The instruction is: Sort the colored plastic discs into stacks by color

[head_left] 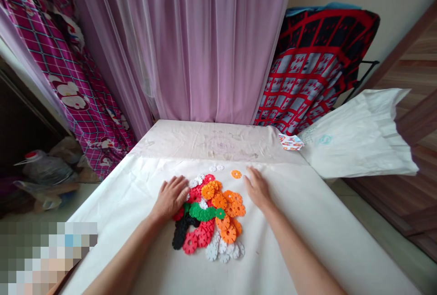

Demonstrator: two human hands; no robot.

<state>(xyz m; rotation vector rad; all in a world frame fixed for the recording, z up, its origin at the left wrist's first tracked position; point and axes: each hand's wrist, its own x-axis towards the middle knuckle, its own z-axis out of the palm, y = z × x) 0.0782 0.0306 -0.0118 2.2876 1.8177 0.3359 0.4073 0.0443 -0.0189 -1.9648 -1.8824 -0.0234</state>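
While both hands lie palm down on the white-clothed bench [307, 222], a heap of flat, toothed plastic discs [208, 215] sits between them near the middle of the cloth, with red, orange, green, black and white pieces lying over one another. At 9 o'clock from the heap the left hand [172, 197] rests with its grip spread, fingertips touching the red and white pieces at the heap's edge and pinching nothing. At 2 o'clock the right hand [257, 189] lies on bare cloth just beside the orange pieces, its grip loose and flat, fingers side by side, holding nothing. A single orange disc [236, 174] lies apart at 1 o'clock, just beside the right hand's fingertips, and two small white discs [216, 167] lie at 12 o'clock, near the cloth's fold. Farther out at 2 o'clock a small printed packet [291, 142] sits at the bench corner, touching a large white plastic bag [362, 140]; the bag bears a faint teal mark, too pale to read. Behind the bench hangs a lilac curtain [205, 44], with a red-and-black checked blanket [317, 63] at 1 o'clock and a pink checked cloth [78, 85] with cartoon figures at 10 o'clock; lettering near its top is too blurred to read.
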